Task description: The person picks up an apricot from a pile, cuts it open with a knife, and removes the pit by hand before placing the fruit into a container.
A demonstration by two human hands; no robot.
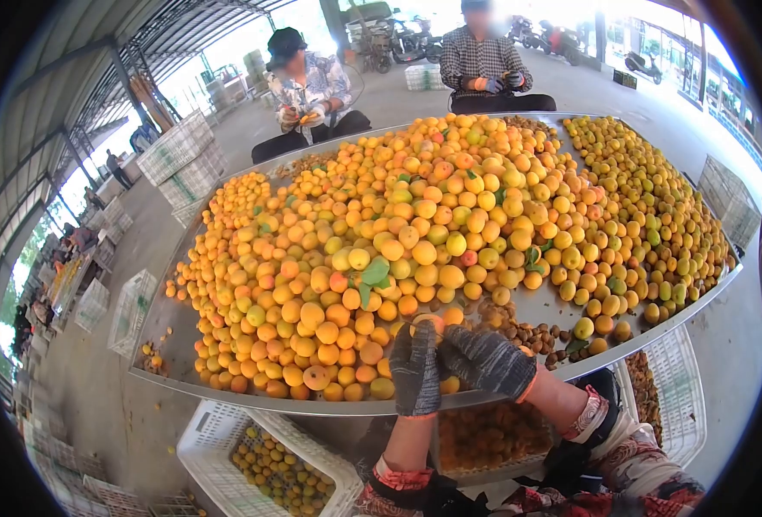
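My left hand (416,370), in a dark grey knit glove, is closed with an apricot (428,321) at its fingertips, above the near edge of a metal table. My right hand (488,362), gloved the same way, has its fingers bent together against the left one. What its fingertips pinch is hidden. Right in front of both hands rises a big heap of orange and yellow apricots (381,258) with a few green leaves (376,271). Brown apricot stones (519,327) lie scattered just beyond my right hand.
The metal table (290,403) has a raised rim. Below it stand a white crate (204,439) of greenish apricots, a crate of brownish pulp (493,435) and another white crate (682,388). Across the table sit two people (307,82) (484,60). Stacked crates (183,159) stand left.
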